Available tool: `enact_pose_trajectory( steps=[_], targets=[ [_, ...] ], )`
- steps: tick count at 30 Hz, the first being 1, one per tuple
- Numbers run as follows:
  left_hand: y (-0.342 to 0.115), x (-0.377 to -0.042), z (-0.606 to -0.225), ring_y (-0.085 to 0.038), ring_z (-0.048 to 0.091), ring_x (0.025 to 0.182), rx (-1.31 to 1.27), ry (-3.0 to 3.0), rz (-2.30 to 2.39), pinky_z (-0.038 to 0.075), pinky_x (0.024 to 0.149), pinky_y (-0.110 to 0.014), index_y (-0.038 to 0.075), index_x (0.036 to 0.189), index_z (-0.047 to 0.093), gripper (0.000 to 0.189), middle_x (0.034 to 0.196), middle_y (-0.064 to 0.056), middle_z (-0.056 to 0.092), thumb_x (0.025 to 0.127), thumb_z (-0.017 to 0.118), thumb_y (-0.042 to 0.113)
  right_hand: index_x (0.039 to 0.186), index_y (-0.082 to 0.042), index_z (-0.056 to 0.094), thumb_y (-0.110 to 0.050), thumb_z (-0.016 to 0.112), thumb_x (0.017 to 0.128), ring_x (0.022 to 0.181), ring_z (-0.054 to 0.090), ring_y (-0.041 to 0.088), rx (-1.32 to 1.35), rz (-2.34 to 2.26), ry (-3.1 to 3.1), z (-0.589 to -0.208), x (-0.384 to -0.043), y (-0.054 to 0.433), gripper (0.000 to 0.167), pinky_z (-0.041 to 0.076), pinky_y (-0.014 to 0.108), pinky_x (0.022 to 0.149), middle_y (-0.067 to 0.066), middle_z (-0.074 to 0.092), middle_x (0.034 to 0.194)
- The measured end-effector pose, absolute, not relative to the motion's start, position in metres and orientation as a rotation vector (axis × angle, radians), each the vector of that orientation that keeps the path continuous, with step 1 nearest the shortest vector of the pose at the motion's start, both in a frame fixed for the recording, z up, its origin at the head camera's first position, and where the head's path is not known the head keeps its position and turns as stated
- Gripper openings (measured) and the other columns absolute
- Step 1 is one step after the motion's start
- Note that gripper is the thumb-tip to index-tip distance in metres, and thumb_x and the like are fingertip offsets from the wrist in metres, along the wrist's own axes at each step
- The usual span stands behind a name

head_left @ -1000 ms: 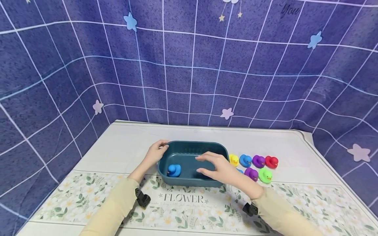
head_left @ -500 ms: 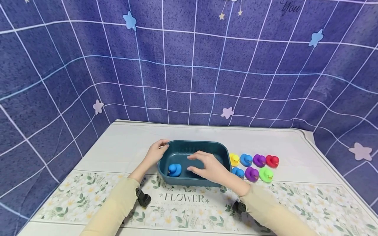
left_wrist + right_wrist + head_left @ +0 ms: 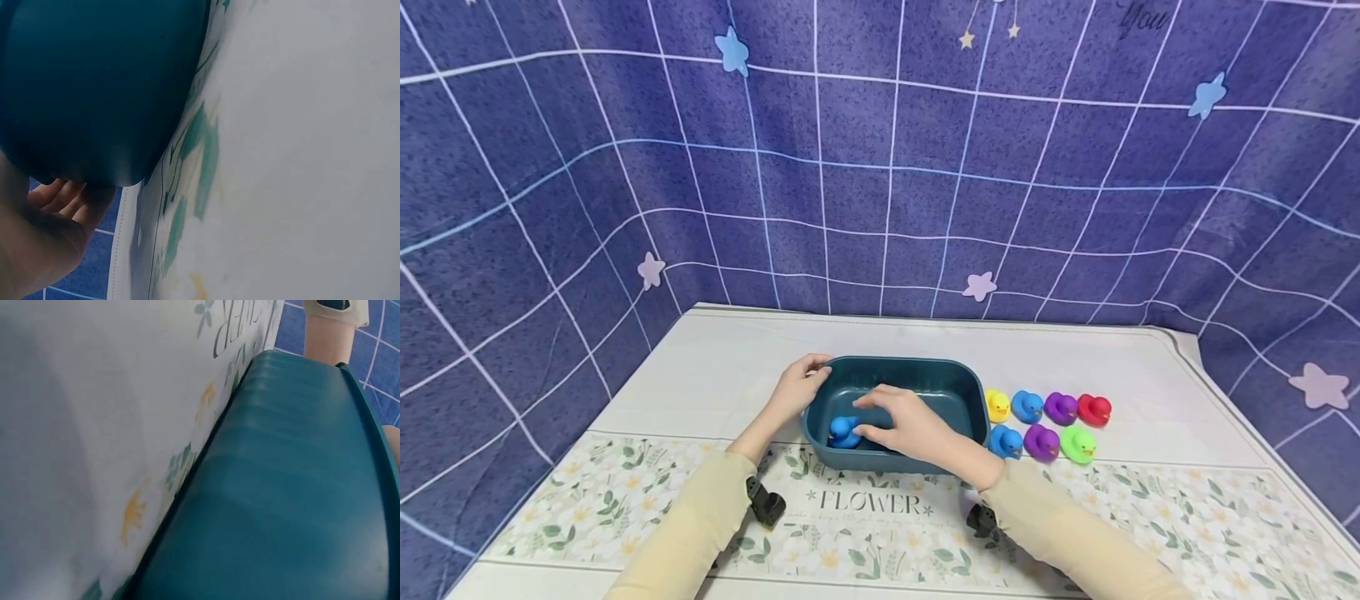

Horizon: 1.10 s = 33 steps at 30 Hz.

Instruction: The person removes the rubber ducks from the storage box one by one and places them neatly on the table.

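A dark teal plastic basin (image 3: 925, 463) stands on the table, with one blue rubber duck (image 3: 844, 433) inside at its left end. My left hand (image 3: 795, 390) holds the basin's rim at the far left corner; in the left wrist view its fingers (image 3: 69, 203) lie against the basin's outer wall. Over the basin, my right hand (image 3: 910, 423) has its thumb and fingers parted, holding nothing. Its thumb tip comes right at the blue duck's right side. The right wrist view is mostly the basin's outer wall (image 3: 281, 487), which hides most of that hand.
Right of the basin, rubber ducks stand in two rows: a yellow duck (image 3: 997, 405), a blue one (image 3: 1027, 406), a purple one (image 3: 1061, 407) and a red one (image 3: 1094, 409) behind, more with a green duck (image 3: 1078, 444) in front. A purple curtain (image 3: 880, 167) hangs behind.
My right hand has moved left across the basin, from its right part to beside the blue duck. The left hand has stayed at the rim.
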<state>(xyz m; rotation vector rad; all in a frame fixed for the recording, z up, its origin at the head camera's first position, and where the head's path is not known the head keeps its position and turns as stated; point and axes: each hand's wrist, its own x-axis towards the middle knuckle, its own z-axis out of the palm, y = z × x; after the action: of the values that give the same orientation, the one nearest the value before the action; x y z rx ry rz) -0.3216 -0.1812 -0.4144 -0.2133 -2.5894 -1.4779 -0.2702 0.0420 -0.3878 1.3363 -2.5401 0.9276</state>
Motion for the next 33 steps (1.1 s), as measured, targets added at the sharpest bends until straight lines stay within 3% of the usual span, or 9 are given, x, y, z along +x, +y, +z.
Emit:
enact_pose_trajectory(
  steps=[10,25,33],
  targets=[
    [-0.184,-0.319,-0.412,-0.035,0.050,0.120,-0.225,-2.606,-1.465,0.043,0.099,-0.048,0.000,0.123,0.057,0.031,0.120,-0.021,0.059,0.097,0.048,0.015,0.118,-0.005,0.063,-0.027,0.065,0.089,0.100,0.063,0.018,1.360,0.813,-2.582,-0.390,-0.278,0.024,0.037,0.053,0.024,0.084,0.006,0.064,0.112],
    [-0.182,-0.320,-0.412,-0.034,0.053,0.117,-0.232,-2.610,-1.483,0.045,0.097,-0.046,0.001,0.122,0.057,0.030,0.119,-0.019,0.060,0.098,0.048,0.015,0.124,-0.007,0.061,-0.026,0.067,0.087,0.102,0.060,0.017,1.472,0.738,-2.632,-0.395,-0.282,0.022,0.041,0.051,0.027,0.087,0.007,0.061,0.115],
    [-0.182,-0.323,-0.415,-0.034,0.053,0.117,-0.226,-2.618,-1.466,0.046,0.096,-0.047,0.001,0.123,0.057,0.030,0.120,-0.020,0.059,0.098,0.047,0.015,0.115,-0.011,0.068,-0.021,0.067,0.087,0.093,0.060,0.017,1.501,0.802,-2.576,-0.398,-0.285,0.024,0.030,0.051,0.023,0.081,0.005,0.063,0.106]
  ],
)
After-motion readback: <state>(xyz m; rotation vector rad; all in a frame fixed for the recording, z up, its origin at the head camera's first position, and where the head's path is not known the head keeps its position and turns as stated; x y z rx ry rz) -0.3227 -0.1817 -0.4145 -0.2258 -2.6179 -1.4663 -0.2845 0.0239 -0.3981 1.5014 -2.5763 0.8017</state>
